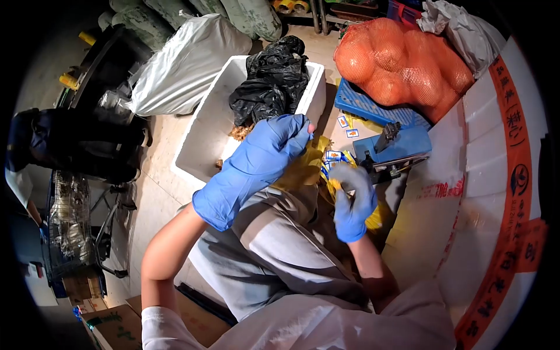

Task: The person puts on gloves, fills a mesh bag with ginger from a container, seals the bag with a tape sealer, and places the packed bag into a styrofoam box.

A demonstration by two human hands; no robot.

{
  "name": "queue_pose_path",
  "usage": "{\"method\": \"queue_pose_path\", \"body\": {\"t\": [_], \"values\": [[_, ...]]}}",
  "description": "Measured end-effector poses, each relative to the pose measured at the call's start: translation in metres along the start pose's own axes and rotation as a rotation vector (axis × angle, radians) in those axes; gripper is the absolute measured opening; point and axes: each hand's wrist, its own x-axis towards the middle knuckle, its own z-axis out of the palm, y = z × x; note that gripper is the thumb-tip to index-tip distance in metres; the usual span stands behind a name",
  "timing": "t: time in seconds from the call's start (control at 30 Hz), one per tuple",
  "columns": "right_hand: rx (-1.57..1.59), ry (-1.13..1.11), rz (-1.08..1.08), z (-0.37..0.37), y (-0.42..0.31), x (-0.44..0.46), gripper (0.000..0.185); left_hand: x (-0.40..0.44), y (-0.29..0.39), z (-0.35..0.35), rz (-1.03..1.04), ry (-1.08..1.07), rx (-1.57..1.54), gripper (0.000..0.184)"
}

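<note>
My left hand [271, 146], in a blue glove, is closed at the centre, over the front right corner of a white foam box. A bare fingertip pokes out of the glove. Yellow plastic bag [300, 169] film spreads directly below the fist and appears gathered in it; the grip itself is hidden. To the right, my right hand [353, 201], also blue-gloved, is blurred by motion, its thumb apart from the bent fingers and nothing visible between them. It is beside several blue-and-white printed labels [333, 156] and more yellow plastic [373, 219].
The foam box [192, 143] holds a black plastic bag [268, 87] and brown bits. A blue bench device [394, 146] stands right, below a blue platform [364, 105] bearing an orange mesh sack [402, 58]. White foam boxes [449, 204] line the right side. A person [70, 143] is at left.
</note>
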Motion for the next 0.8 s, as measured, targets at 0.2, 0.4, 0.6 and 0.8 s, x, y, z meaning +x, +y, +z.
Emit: {"method": "queue_pose_path", "body": {"t": [0.2,0.4,0.6,0.8], "values": [[0.029,-0.27,0.018,0.037,0.051,0.036,0.071,0.004,-0.003,-0.009,0.137,0.121,0.388,0.015],[0.128,-0.165,0.328,0.002,-0.016,-0.03,0.033,0.01,-0.043,0.021,-0.046,0.176,0.502,0.012],[0.004,0.368,0.347,-0.003,0.035,0.006,0.017,-0.008,-0.048,0.052,-0.168,-0.065,0.204,0.02],[-0.158,-0.061,0.11,0.005,0.073,-0.025,0.057,0.006,-0.069,0.082,-0.443,-0.334,-0.02,0.028]]}}
